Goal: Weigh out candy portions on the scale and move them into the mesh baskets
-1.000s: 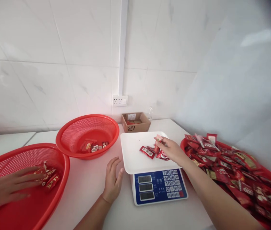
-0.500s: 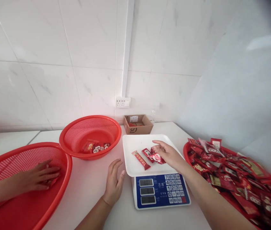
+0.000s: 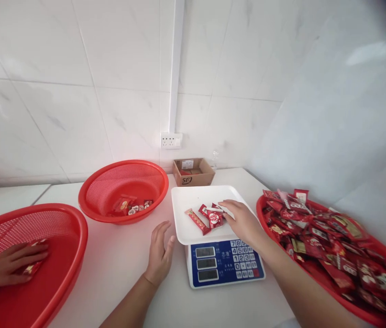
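Observation:
My left hand (image 3: pixel 159 250) hovers beside the left edge of the scale's white tray (image 3: pixel 186 196), holding nothing, with thumb and fingers apart. Over the tray's right side, my right hand (image 3: pixel 242 222) has its fingers stretched toward a round-printed red snack packet (image 3: pixel 215 219) and seems to touch its edge. A long narrow red packet (image 3: pixel 197 222) lies to the left of it, and another small red packet (image 3: pixel 203 210) is partly covered. The tray sits on a blue-faced digital scale (image 3: pixel 225 264).
A red basket heaped with packets (image 3: pixel 319 237) stands at right. Another red basket (image 3: pixel 124 166) at the back holds several packets. At left, another person's hand (image 3: pixel 18 263) rests on packets in a third red basket (image 3: pixel 79 255). A small cardboard box (image 3: pixel 199 179) stands by the wall.
The round-printed packet now lies on the tray beside the others, with my right fingers opened away from it. The other person's hand has shifted left in its basket. The view moved slightly.

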The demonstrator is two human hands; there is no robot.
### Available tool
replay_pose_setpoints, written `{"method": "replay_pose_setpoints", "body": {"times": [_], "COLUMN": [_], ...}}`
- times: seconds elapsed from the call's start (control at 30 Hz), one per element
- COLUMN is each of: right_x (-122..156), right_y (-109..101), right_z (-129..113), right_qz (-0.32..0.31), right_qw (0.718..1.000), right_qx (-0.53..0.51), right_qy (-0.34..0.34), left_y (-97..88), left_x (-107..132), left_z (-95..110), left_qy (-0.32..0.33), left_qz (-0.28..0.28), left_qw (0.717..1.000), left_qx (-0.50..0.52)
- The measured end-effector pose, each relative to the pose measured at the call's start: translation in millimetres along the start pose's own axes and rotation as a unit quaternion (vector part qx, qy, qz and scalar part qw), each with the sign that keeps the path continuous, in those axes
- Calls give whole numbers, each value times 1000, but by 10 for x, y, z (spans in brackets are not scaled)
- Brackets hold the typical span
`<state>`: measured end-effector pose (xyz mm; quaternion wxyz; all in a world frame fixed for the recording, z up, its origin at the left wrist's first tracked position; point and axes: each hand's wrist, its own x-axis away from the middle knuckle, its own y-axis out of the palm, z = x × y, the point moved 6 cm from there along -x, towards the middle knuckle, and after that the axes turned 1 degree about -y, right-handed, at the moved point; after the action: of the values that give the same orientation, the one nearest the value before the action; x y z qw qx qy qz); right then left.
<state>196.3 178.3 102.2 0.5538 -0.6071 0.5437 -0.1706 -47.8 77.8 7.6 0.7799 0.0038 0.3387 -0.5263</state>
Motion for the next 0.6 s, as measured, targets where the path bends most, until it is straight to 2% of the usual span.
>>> {"method": "replay_pose_setpoints", "body": {"times": [0.1, 0.23, 0.43, 0.6], "right_x": [40, 96, 188, 271], "right_y": [16, 52, 24, 114], "right_z": [-118, -223, -176, -263], "right_qz": [2, -29, -36, -117], "right_qw": [999, 996, 998, 992], "right_qx": [23, 42, 22, -8], "right_qy": [-31, -70, -43, -50], "left_y": [-7, -15, -2, 3], "left_x": [0, 7, -4, -7], "left_z": [1, -4, -9, -19], "left_qy": [-1, -1, -5, -12], "left_qz": [1, 6, 3, -1], "left_qw": [1000, 1000, 1000, 1000], "left_qx": [0, -1, 2, 1]}}
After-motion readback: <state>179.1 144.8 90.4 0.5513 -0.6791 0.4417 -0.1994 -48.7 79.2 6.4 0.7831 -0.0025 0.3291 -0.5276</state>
